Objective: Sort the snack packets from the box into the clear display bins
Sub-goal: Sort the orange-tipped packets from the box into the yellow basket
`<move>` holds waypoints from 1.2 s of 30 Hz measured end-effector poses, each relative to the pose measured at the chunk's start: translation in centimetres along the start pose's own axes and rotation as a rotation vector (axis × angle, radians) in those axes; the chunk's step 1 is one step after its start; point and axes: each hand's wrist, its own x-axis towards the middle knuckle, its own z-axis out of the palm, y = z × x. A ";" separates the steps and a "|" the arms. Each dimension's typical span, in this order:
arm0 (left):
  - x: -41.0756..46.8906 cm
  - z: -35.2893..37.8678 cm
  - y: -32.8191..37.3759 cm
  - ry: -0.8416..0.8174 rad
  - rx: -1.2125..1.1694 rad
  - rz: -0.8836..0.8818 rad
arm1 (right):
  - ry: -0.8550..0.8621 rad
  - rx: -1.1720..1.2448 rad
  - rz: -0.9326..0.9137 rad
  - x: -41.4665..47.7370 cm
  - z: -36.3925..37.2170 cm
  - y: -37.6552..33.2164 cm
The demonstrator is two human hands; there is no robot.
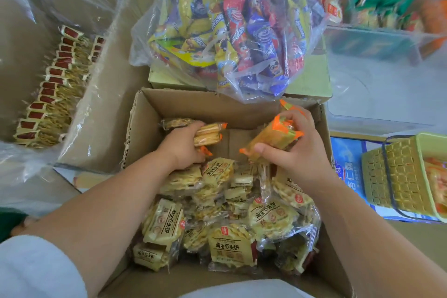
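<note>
Reaching into one open cardboard box (183, 104), two bare hands are seen, each closed round orange-ended packets. At least two stick-biscuit packets (209, 134) are gripped by the left hand (183, 146) near the box's far left corner. One further packet (176, 122) lies just beyond its fingers, against the far wall. At least two flat orange-ended packets (273, 139) are pinched between the thumb and fingers of the right hand (300, 152), which is held over the far right part of the box. The near half of the box is filled by a loose heap of pale yellow packets (227, 247). Well over a dozen are visible, but they overlap too much for an exact count.

Overhanging the box's far edge, one clear bag of bright mixed packets (229, 31) is rested on a second, pale box (307, 84). Beside the left edge, one larger lined box (96, 104) is filled with a row of more than ten red-and-gold packets (48, 94). Beside the right edge, one yellow-green basket (396, 176) is set on a blue carton (346, 169). Clear bins (375, 31) of green and orange packets are seen, blurred, beyond it.
</note>
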 end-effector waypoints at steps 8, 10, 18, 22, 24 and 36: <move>-6.1 -3.5 4.4 0.384 -0.316 0.138 | 0.036 0.923 0.307 -2.6 -3.6 -0.9; -8.6 -3.2 5.8 0.446 -0.501 0.112 | -0.013 1.067 0.340 -3.5 -5.0 -0.9; -14.4 2.8 14.6 0.272 -1.137 -0.018 | 0.028 1.054 0.315 -7.3 -14.5 2.2; -13.2 6.0 21.5 0.221 -1.237 -0.035 | 0.052 1.126 0.341 -8.1 -21.1 6.5; -12.4 7.9 25.3 0.240 -1.272 -0.037 | 0.048 1.146 0.354 -8.1 -25.0 9.1; -10.5 18.1 40.1 0.360 -1.053 0.007 | -0.067 -0.251 0.430 -5.8 -43.0 23.1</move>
